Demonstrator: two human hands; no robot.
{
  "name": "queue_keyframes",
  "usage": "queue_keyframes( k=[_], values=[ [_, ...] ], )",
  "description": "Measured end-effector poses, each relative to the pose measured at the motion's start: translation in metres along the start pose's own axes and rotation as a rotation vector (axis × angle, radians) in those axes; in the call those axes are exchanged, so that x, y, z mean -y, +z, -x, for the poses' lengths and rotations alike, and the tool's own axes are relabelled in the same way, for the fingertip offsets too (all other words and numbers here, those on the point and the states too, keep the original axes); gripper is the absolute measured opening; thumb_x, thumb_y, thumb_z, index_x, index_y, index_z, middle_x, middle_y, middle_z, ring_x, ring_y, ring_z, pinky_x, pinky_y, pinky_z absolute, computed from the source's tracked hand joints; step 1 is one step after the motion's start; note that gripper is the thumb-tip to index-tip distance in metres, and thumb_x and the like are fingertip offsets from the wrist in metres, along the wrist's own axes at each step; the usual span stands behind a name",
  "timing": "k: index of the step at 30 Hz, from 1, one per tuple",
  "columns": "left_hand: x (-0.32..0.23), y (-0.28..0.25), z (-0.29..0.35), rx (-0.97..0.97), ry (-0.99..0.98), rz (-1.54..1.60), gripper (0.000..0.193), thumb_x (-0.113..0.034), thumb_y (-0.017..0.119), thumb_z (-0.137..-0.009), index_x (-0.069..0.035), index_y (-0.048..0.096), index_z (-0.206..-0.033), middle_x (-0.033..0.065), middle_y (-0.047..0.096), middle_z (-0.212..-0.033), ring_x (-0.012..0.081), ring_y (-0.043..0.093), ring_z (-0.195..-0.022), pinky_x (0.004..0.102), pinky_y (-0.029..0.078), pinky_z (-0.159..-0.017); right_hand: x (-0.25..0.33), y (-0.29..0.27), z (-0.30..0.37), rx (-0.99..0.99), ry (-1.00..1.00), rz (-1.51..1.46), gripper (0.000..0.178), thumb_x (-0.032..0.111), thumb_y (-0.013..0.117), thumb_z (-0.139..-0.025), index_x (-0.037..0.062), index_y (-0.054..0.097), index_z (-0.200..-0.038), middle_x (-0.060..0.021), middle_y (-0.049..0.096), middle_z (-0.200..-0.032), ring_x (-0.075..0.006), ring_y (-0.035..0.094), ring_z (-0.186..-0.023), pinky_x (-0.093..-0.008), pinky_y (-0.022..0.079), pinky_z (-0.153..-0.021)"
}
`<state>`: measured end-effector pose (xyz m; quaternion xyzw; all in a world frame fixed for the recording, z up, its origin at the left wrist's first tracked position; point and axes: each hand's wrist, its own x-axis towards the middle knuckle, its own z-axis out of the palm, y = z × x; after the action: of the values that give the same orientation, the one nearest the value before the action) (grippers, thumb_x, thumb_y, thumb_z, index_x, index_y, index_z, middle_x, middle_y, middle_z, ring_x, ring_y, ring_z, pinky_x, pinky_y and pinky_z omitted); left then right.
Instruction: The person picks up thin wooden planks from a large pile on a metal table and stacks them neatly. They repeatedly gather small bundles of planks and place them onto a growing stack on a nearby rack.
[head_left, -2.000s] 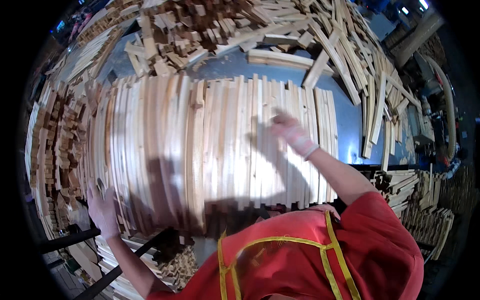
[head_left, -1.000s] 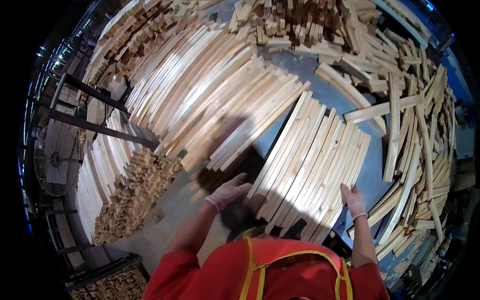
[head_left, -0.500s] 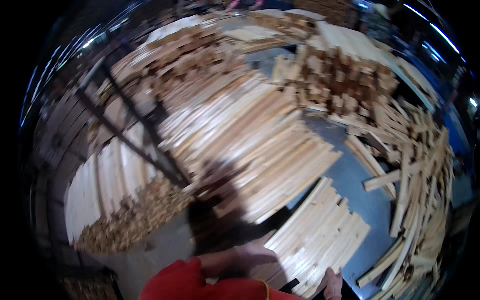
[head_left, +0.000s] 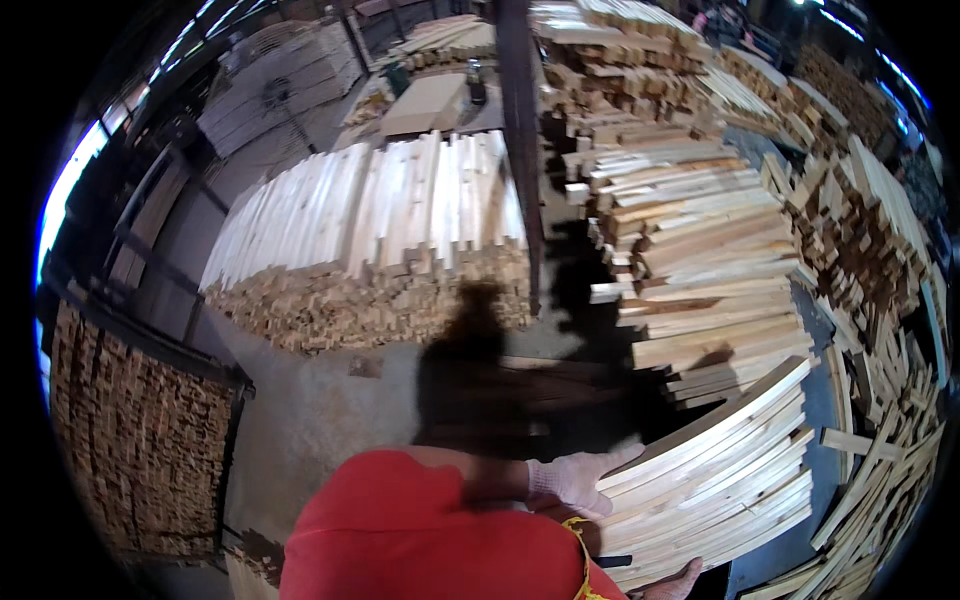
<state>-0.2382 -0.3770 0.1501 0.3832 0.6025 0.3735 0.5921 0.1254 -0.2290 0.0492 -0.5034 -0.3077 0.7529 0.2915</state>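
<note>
A row of pale wooden strips (head_left: 725, 475), laid side by side, lies at the lower right over a blue-grey tabletop (head_left: 822, 420). At its left end my left hand (head_left: 578, 478), in a light knitted glove, is closed on the strips, thumb pointing along the far edge. My right hand (head_left: 670, 583) grips the near edge; its thumb shows and the other fingers are hidden. Beyond the row, a broad stack of wooden strips (head_left: 700, 240) reaches away from me. My red sleeve (head_left: 410, 530) covers the lower middle.
Loose offcuts (head_left: 880, 480) pile up at the right. Across the floor on the left stands a large stack of strips (head_left: 370, 220), beside a dark upright post (head_left: 518, 120). A racked block of strips (head_left: 140, 430) stands at far left. Shadow falls across the grey floor (head_left: 320, 410).
The view has swung left, bringing in the left stack, post and racked block. Both hands stay at the row of strips, which now sits further right in view.
</note>
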Motion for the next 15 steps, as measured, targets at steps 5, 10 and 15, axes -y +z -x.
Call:
queue_keyframes(
  k=[5, 10, 15],
  values=[
    [0.049, 0.005, 0.102, -0.323, 0.234, -0.274, 0.119, -0.041, 0.086, -0.084, -0.007, 0.013, -0.172, 0.0290, 0.051, -0.156, 0.0431, 0.056, -0.139, 0.0428, 0.046, -0.116, 0.006, 0.052, 0.035, 0.192, -0.139, -0.054, 0.076, 0.049, 0.057, -0.099, 0.0046, 0.043, -0.159, -0.0155, 0.051, -0.156, -0.0373, 0.047, -0.142, -0.0531, 0.039, -0.120],
    [0.104, -0.023, 0.196, -0.687, 0.316, -0.257, 0.129, -0.045, 0.090, -0.078, -0.006, 0.011, -0.172, 0.0300, 0.052, -0.153, 0.0434, 0.054, -0.141, 0.0425, 0.043, -0.117, -0.001, 0.147, 0.021, 0.376, -0.473, 0.129, 0.073, 0.043, 0.073, -0.093, 0.0033, 0.050, -0.150, -0.0129, 0.062, -0.143, -0.0294, 0.058, -0.135, -0.0478, 0.046, -0.117],
    [0.168, -0.071, 0.272, -0.938, 0.538, 0.085, 0.127, -0.025, 0.099, -0.078, -0.009, 0.015, -0.172, 0.0176, 0.051, -0.160, 0.0229, 0.050, -0.146, 0.0391, 0.039, -0.121, -0.028, 0.323, 0.027, 0.580, -0.246, 0.143, 0.073, 0.019, 0.074, -0.086, -0.0005, 0.047, -0.150, -0.0101, 0.064, -0.136, -0.0263, 0.064, -0.125, -0.0434, 0.052, -0.111]
  ],
)
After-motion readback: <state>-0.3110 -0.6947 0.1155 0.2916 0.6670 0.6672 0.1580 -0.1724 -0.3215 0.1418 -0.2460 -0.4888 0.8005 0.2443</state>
